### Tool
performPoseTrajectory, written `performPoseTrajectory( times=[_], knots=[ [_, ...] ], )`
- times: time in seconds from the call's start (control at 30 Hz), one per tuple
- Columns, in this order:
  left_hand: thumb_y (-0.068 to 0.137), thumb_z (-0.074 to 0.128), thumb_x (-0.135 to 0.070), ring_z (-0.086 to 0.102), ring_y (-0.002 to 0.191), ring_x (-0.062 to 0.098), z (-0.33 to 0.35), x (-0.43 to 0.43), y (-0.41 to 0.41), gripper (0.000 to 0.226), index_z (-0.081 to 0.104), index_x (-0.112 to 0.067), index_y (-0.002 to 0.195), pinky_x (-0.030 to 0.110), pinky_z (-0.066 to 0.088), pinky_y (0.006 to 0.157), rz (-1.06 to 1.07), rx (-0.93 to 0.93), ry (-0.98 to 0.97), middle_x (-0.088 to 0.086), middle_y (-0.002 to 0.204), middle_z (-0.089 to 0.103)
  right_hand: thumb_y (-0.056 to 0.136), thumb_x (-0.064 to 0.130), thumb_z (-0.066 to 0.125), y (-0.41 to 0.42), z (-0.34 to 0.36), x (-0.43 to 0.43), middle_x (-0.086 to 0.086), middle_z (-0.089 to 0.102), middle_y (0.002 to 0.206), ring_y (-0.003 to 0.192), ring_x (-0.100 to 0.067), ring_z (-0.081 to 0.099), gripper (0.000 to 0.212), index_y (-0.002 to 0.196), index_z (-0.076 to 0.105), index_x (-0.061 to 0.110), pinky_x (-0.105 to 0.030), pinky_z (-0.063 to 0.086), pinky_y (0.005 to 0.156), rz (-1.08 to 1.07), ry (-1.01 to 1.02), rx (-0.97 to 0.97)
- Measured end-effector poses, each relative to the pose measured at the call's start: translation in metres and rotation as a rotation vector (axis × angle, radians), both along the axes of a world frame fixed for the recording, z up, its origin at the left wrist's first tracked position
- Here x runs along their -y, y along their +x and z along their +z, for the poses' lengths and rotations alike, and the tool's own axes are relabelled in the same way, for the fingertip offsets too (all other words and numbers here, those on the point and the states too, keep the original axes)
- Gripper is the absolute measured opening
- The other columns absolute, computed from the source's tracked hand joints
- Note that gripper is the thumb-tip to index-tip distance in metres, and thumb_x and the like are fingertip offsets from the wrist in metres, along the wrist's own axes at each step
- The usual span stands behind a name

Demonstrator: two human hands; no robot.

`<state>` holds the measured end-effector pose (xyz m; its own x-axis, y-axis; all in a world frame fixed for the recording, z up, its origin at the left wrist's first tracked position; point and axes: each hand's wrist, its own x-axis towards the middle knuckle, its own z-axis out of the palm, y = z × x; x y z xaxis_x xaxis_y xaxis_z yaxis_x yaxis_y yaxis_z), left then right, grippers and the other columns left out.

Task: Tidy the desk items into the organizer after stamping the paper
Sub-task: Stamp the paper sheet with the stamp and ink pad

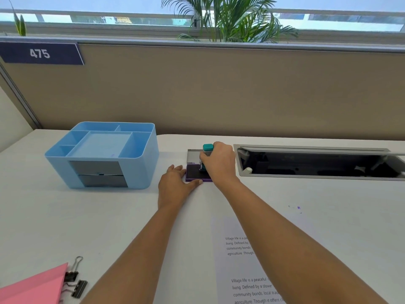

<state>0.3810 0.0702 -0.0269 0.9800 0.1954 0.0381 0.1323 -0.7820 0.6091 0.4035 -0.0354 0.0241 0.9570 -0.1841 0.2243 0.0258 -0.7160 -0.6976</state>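
My right hand (218,163) grips a teal-topped stamp (207,148) and presses its base onto the dark pad of an open purple ink pad (195,173), whose grey lid (192,155) lies flipped back behind it. My left hand (175,183) rests flat on the desk, fingers and thumb touching the ink pad's left and front edges. A printed white paper (241,260) lies near me, partly under my right forearm. The light blue organizer (103,154) stands to the left, with several open compartments and two grey drawers in front.
Pink paper (37,286) and two black binder clips (75,281) lie at the near left corner. An open cable tray (317,163) is sunk into the desk on the right. A beige partition closes the back. Small purple ink marks (298,208) spot the desk.
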Motion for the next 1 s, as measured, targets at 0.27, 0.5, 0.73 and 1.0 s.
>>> performPoseTrajectory(
  times=[0.27, 0.5, 0.73, 1.0],
  knots=[
    [0.078, 0.063, -0.051, 0.031, 0.138, 0.019, -0.001, 0.0, 0.001, 0.072, 0.042, -0.014, 0.137, 0.033, 0.028, 0.112, 0.004, 0.006, 0.003, 0.004, 0.145, 0.042, 0.086, 0.023, 0.061, 0.0, 0.005, -0.002, -0.016, 0.065, 0.104, 0.095, -0.028, 0.062, 0.028, 0.1, 0.061, -0.001, -0.024, 0.038, 0.066, -0.018, 0.006, -0.012],
    [0.077, 0.054, -0.064, 0.018, 0.143, 0.019, -0.005, -0.001, 0.0, 0.082, 0.036, -0.015, 0.14, 0.036, 0.016, 0.116, -0.002, -0.003, 0.149, 0.002, 0.151, 0.032, 0.086, 0.022, 0.062, -0.001, 0.001, -0.004, -0.016, 0.065, 0.108, 0.099, -0.028, 0.062, 0.028, 0.103, 0.06, 0.0, -0.028, 0.048, 0.073, -0.02, 0.031, -0.016],
    [0.074, 0.044, -0.073, 0.01, 0.145, 0.02, -0.005, 0.0, -0.001, 0.091, 0.025, -0.017, 0.145, 0.039, 0.005, 0.118, -0.027, -0.054, 0.282, 0.002, 0.155, 0.021, 0.088, 0.022, 0.06, -0.004, -0.002, -0.007, -0.015, 0.06, 0.117, 0.109, -0.026, 0.058, 0.031, 0.111, 0.056, 0.001, -0.027, 0.05, 0.079, -0.02, 0.059, -0.024],
    [0.068, 0.045, -0.078, 0.011, 0.145, 0.02, -0.009, -0.001, 0.001, 0.099, 0.023, -0.018, 0.145, 0.041, 0.005, 0.118, -0.029, -0.06, 0.281, 0.002, 0.155, 0.021, 0.085, 0.012, 0.062, 0.015, 0.01, -0.008, -0.018, 0.06, 0.116, 0.106, -0.031, 0.058, 0.026, 0.106, 0.058, -0.003, -0.032, 0.047, 0.079, -0.018, 0.028, -0.121]
  ],
)
